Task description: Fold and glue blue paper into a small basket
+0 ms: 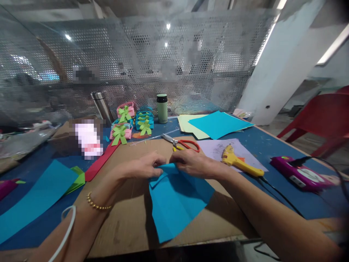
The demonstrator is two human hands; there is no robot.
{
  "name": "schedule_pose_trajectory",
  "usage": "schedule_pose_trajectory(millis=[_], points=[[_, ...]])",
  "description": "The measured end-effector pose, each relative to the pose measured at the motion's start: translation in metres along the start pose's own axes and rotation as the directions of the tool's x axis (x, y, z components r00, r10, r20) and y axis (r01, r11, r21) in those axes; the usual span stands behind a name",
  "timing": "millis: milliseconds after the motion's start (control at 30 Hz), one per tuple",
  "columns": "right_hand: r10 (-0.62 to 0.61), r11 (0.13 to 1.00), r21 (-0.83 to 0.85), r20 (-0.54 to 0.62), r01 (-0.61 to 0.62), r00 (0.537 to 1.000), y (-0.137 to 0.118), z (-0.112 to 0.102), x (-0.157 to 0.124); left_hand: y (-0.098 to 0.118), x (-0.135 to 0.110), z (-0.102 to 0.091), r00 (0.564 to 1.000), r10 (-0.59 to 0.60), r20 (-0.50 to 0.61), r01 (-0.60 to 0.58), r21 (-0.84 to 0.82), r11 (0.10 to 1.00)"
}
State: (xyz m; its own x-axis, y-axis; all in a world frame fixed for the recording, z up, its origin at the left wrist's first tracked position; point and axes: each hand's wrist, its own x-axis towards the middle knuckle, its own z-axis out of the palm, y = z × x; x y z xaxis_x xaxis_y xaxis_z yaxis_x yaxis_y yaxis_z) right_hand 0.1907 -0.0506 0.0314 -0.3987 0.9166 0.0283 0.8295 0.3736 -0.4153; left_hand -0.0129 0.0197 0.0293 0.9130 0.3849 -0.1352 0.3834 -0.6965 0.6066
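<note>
Head view. Blue paper sheet (180, 200) in work, held up at its far edge over the brown cardboard (117, 222), directly in front of the person; near corner points toward the cardboard's front edge. Crease lines visible; far edge folded over in a narrow flap, L side.

L hand (152, 163): thumb + fingers pinching the sheet's far edge at its L end. R hand (188, 162): fingers curled, pinching same edge just R of L hand; R fingertips partly hidden, exact grip unclear. Hands near each other, small gap btwn. L wrist: gold bead bracelet (98, 206), plus white band on forearm.

Just beyond R hand: red-handled scissors (177, 141), blades pointing L, w/ a yellow-handled tool partly under. R of hands: yellow glue gun (240, 163) on lilac sheet (211, 145), nozzle toward far side; cord runs to near R. Further R: purple power strip (302, 174), black plug in.

Far side, L to R: steel flask (102, 107), small pink & blue paper baskets (144, 116) w/ green bows, green tumbler (162, 109), blue sheets (220, 124) overlapping pale yellow ones. L side: red strip (100, 162), green paper piece (78, 179), long blue strip (35, 200).
</note>
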Motion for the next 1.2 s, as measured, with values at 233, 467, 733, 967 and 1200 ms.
schedule_pose_trajectory(millis=[233,467,733,967,1200], points=[[-0.094,0.992,0.087,0.059,0.089,0.994,-0.001,-0.006,0.0,-0.006,0.004,0.004,0.992,-0.008,-0.127,0.01,0.012,1.0],[-0.11,0.991,0.078,0.039,0.106,0.993,-0.008,-0.007,0.0,-0.003,0.003,0.006,0.989,-0.024,-0.143,0.035,0.075,0.997],[0.004,1.0,0.008,0.007,-0.004,1.0,-0.004,0.003,0.002,0.002,0.002,0.011,0.99,-0.01,-0.14,0.021,0.076,0.997],[0.005,0.997,-0.075,-0.045,-0.009,0.999,0.001,0.008,0.001,0.009,0.001,0.01,0.999,-0.023,-0.038,0.026,0.059,0.998],[0.013,0.989,-0.149,-0.047,-0.02,0.999,0.0,0.011,0.002,0.007,0.001,0.009,0.999,0.017,-0.037,-0.016,0.039,0.999]])
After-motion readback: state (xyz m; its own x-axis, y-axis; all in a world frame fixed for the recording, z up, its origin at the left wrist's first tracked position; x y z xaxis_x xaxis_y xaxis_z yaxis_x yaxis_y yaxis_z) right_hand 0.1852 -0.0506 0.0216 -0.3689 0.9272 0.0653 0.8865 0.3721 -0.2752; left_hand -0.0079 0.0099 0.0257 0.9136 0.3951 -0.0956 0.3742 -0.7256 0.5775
